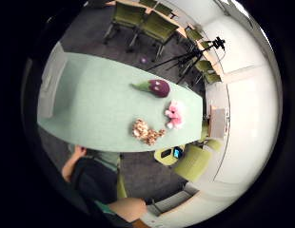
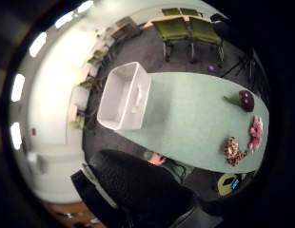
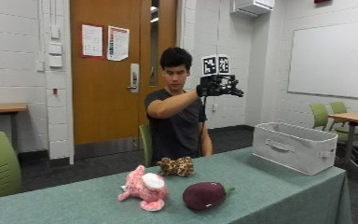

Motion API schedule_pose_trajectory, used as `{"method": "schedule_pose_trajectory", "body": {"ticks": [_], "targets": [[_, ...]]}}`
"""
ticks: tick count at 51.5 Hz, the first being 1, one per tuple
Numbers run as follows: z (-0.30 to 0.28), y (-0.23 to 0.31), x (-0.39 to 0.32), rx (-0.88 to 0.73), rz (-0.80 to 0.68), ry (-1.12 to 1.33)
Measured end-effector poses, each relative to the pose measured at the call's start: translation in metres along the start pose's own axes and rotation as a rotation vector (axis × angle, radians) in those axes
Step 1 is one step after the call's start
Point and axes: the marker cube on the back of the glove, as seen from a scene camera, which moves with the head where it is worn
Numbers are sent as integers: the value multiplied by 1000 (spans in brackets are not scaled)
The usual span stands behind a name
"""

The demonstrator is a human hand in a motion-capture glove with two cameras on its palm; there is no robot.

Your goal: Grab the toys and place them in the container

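Your gloved right hand is raised to about head height, well above the tabletop, palm turned downward, which is why both palm views take in the whole table from above. Its fingers look spread and relaxed, and they hold nothing.

Three toys lie grouped toward one end of the tabletop: a pink-and-white plush animal, a dark purple plush eggplant just beside it, and a leopard-spotted plush a little behind them, nearest your torso. None touches the hand.

The container, a pale grey fabric bin with a handle on its side, stands upright near the opposite end, well apart from the toys (its open mouth shows in the thumb-side palm view, with nothing visible inside). That spacing means each toy must be carried across the tabletop.

By this arrangement, the task appears not yet begun: all three toys remain outside the bin. The next move probably calls for lowering the hand onto one toy, perhaps the leopard plush closest to you.
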Motion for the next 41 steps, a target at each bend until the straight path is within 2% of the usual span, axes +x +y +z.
{"method": "schedule_pose_trajectory", "body": {"ticks": [6,13,25,41], "targets": [[2,19,49,14,42,7],[30,40,100,-7,91,-9],[138,75,161,-109,172,-63],[250,101,190,-269,210,-33]]}}
